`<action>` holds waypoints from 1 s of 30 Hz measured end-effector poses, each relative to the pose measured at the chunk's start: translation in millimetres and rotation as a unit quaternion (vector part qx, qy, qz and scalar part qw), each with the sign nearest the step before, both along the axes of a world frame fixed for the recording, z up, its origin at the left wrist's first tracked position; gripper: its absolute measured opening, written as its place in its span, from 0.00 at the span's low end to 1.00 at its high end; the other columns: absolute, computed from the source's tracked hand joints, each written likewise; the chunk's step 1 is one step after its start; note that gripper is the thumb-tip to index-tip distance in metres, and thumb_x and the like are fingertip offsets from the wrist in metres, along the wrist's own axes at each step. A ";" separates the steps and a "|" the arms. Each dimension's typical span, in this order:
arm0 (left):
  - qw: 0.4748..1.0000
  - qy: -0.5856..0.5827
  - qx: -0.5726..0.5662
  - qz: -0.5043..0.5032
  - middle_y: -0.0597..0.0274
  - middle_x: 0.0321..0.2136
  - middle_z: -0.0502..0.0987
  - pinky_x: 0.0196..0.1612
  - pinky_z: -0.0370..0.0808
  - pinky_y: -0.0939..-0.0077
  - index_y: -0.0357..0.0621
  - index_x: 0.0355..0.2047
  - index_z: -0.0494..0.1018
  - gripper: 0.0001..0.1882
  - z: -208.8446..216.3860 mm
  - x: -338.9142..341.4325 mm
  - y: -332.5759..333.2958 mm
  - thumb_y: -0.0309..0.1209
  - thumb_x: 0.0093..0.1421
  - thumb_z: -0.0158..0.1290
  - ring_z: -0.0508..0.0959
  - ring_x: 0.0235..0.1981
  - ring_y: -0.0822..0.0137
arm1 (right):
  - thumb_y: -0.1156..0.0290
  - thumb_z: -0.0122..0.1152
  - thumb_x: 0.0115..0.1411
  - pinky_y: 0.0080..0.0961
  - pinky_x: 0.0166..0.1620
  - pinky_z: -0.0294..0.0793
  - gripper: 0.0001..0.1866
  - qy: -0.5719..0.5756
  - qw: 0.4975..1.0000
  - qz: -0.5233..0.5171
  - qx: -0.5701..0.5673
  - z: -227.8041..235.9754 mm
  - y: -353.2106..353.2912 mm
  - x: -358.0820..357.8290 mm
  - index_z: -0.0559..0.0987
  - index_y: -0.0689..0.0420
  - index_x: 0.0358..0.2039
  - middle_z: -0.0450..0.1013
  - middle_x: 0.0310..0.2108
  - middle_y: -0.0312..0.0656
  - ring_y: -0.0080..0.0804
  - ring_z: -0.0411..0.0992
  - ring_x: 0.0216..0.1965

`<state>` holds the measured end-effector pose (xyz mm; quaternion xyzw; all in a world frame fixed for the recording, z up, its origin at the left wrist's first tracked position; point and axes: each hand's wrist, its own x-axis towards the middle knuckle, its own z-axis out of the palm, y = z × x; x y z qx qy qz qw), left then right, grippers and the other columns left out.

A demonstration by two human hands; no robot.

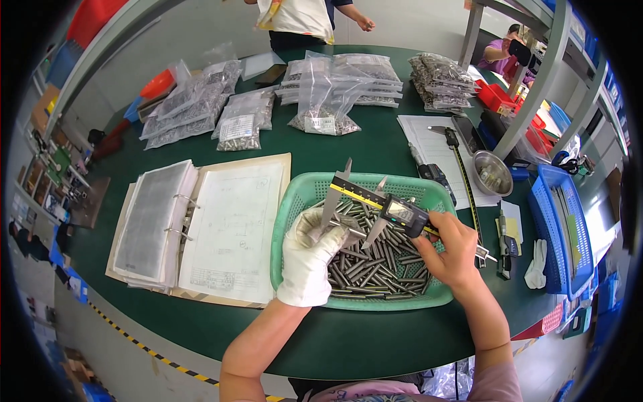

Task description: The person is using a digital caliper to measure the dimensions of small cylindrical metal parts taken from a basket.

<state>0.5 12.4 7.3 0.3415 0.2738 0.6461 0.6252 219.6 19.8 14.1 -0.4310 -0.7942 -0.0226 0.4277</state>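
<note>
The dark green desk (375,348) reaches out past both grips and carries everything I work with. To the left of my left grip lies an open ring binder with white pages in clear sleeves (214,228); I think it is there so the drawing is easy to look at. Right under both grips sits a light green plastic basket (375,303), perhaps so that anything dropped falls back in. Well beyond the grips stands a clear plastic bag of small silver bits (315,104), out of the way. My right grip (449,254), a bare hand, is closed around a black and silver caliper with a small screen (402,213), thumb near the screen, maybe so it can slide. My left grip (308,258), in a white cloth glove, pinches one thin, round, silver metal pin (355,232) over the basket. That pin lies between the caliper's jaws; from so far off, I cannot tell if both touch it. Below the grips, lots of loose silver pins (375,268) lie every which way.
</note>
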 end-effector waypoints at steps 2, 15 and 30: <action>1.000 0.009 -0.001 0.012 0.53 0.33 0.76 0.40 0.78 0.66 0.40 0.36 0.66 0.11 -0.7 0.6 0.1 0.24 0.55 0.55 0.78 0.33 0.63 | 0.72 0.67 0.43 0.23 0.18 0.64 0.17 0.003 1.000 0.000 0.001 0.1 -0.1 -0.4 0.74 0.61 0.34 0.69 0.19 0.39 0.30 0.68 0.15; 1.000 -0.009 0.012 -0.007 0.55 0.34 0.76 0.41 0.77 0.68 0.40 0.38 0.67 0.13 -5.9 -3.0 1.5 0.22 0.53 0.56 0.78 0.35 0.65 | 0.67 0.70 0.41 0.25 0.17 0.63 0.17 0.002 1.000 -0.015 0.023 0.6 0.1 0.4 0.75 0.60 0.30 0.67 0.17 0.38 0.32 0.65 0.13; 0.999 -0.007 0.006 -0.043 0.59 0.36 0.74 0.45 0.74 0.68 0.39 0.43 0.65 0.16 -4.4 -5.5 1.4 0.26 0.55 0.54 0.75 0.38 0.68 | 0.62 0.71 0.41 0.26 0.17 0.64 0.18 -0.009 0.999 -0.031 0.037 -1.2 -0.1 1.2 0.74 0.57 0.28 0.70 0.18 0.39 0.36 0.67 0.13</action>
